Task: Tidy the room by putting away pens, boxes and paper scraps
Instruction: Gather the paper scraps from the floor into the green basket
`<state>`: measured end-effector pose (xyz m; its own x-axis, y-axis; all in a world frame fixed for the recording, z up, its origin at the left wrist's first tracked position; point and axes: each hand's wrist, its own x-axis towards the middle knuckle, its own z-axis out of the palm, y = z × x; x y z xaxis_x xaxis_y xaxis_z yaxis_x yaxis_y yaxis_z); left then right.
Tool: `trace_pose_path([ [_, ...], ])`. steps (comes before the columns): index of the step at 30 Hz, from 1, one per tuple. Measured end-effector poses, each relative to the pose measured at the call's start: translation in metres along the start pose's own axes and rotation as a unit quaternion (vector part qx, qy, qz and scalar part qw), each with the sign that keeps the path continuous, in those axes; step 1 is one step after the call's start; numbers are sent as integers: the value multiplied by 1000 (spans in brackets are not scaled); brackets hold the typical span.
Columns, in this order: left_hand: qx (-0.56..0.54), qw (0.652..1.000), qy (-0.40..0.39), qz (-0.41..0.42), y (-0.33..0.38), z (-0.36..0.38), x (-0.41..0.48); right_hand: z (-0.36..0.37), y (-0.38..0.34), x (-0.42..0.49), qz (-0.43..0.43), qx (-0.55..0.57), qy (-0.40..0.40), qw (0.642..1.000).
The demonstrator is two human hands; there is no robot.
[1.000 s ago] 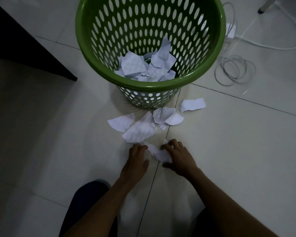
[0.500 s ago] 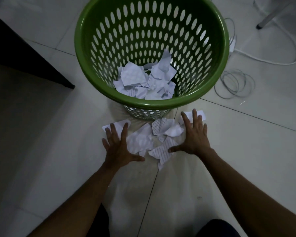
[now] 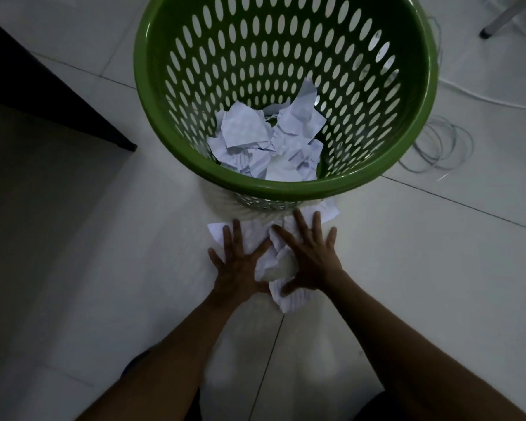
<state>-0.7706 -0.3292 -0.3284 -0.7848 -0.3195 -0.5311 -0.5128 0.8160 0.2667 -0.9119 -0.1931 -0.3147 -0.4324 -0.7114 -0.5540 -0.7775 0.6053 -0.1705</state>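
A green perforated plastic basket (image 3: 286,189) stands on the white tiled floor, with several torn white paper scraps (image 3: 264,141) lying in its bottom. Just in front of its base, a bunched pile of white paper scraps (image 3: 278,264) lies on the floor. My left hand (image 3: 239,265) presses flat on the pile's left side, fingers spread. My right hand (image 3: 312,259) lies flat on its right side, fingers spread, thumb on a lower scrap. The scraps are squeezed between both palms; neither hand has closed around them.
A dark piece of furniture (image 3: 43,95) fills the upper left. A coil of thin grey cable (image 3: 438,147) and a white cord (image 3: 483,98) lie right of the basket. A metal leg (image 3: 498,22) stands at the top right. My knees show at the bottom edge.
Both hands slid inward, pushing the spread scraps into one bunched pile between them. The view has tilted closer over the basket.
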Motion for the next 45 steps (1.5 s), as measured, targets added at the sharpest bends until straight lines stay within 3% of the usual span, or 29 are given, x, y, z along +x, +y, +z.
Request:
trace_pose_path([
  [4, -34, 999, 18, 6, 3, 12, -13, 10, -8, -5, -31, 15, 9, 999],
  [8, -72, 994, 64, 47, 2, 21, -29, 21, -12, -20, -56, 134, 50, 988],
  [10, -67, 994, 68, 50, 2, 23, -31, 31, -13, -29, -71, 142, 109, 981],
  [13, -135, 980, 139, 52, -2, 32, -37, 44, -16, -37, -92, 148, 214, 961],
  [16, -171, 970, 160, 62, -10, 44, -42, 42, -24, -45, -61, 190, 257, 946],
  [18, -165, 969, 175, 62, -7, 45, -42, 40, -28, -48, -33, 209, 244, 946],
  [20, -167, 976, 136, 22, -3, 39, -44, 37, -26, -45, -13, 231, 215, 949],
  [23, -199, 969, 145, 10, -4, 36, -46, 27, -23, -37, 13, 259, 138, 956],
  [27, -256, 955, 152, 6, -12, 29, -45, 1, -13, -39, 106, 416, 105, 897],
  [31, -294, 938, 183, -15, -16, 21, -40, -11, 7, -51, 82, 359, 128, 921],
  [36, -349, 914, 204, -16, -20, 1, -48, -6, -5, -63, 57, 320, -42, 945],
  [45, -312, 905, 290, -17, -19, -29, -56, 20, -34, -71, 95, 353, -102, 925],
])
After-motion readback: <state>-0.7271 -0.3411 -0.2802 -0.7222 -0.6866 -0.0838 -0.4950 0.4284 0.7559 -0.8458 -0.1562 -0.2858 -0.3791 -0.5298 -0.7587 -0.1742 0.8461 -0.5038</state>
